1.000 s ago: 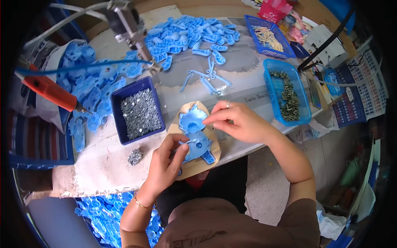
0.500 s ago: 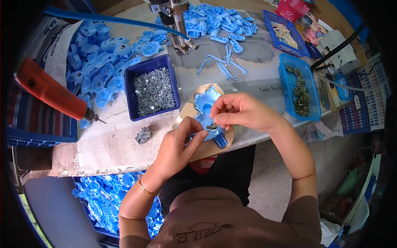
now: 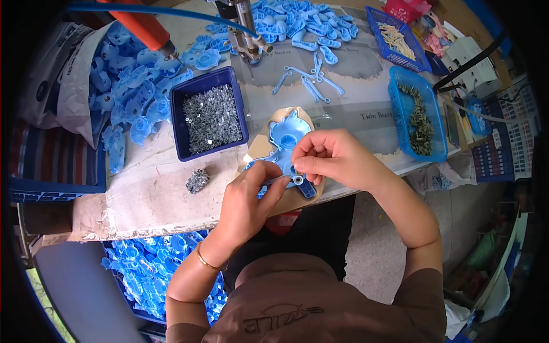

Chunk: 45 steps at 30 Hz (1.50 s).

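Here, both hands hover at the blue shell; whether they grip anything, I cannot tell

Right hand hides part of the blue shell — top edge crops the orange driver.

Lettering, by clock position about the centre. On the worktop, a grey printed covering bears large dark serif lettering, legible, at 2 o'clock; smaller serif words lie at 12 and 1 o'clock. Closer to the centre, at 1 o'clock, only a word's end shows beside the tan board. At 6 o'clock, a brown shirt carries dark-lined lettering across its front. At 10 o'clock, a white sack bears dark print; toward 3 o'clock, print on a blue-and-white sheet is too small to read.
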Each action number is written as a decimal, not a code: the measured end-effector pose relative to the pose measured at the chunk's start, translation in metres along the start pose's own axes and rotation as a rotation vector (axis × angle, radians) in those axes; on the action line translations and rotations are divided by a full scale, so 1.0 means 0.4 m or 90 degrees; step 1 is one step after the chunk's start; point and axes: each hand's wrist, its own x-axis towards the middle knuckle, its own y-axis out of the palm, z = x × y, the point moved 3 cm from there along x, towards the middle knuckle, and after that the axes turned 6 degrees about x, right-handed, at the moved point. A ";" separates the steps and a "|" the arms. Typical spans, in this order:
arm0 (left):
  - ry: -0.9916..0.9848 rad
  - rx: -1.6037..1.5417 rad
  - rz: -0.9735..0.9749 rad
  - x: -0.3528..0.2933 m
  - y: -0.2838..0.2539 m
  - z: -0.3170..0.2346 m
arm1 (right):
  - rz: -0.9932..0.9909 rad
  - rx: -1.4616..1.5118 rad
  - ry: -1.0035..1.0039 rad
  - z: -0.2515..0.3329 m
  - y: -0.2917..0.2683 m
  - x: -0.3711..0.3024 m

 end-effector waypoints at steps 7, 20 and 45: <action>-0.032 -0.022 0.078 0.010 -0.004 0.023 | 0.002 -0.014 -0.150 -0.020 0.033 -0.002; 0.089 0.239 -0.049 0.005 -0.033 0.066 | -0.080 -0.166 -0.018 -0.068 -0.030 0.046; 0.121 0.400 -0.083 0.012 -0.013 0.048 | -0.063 -0.788 -0.337 -0.002 0.020 0.060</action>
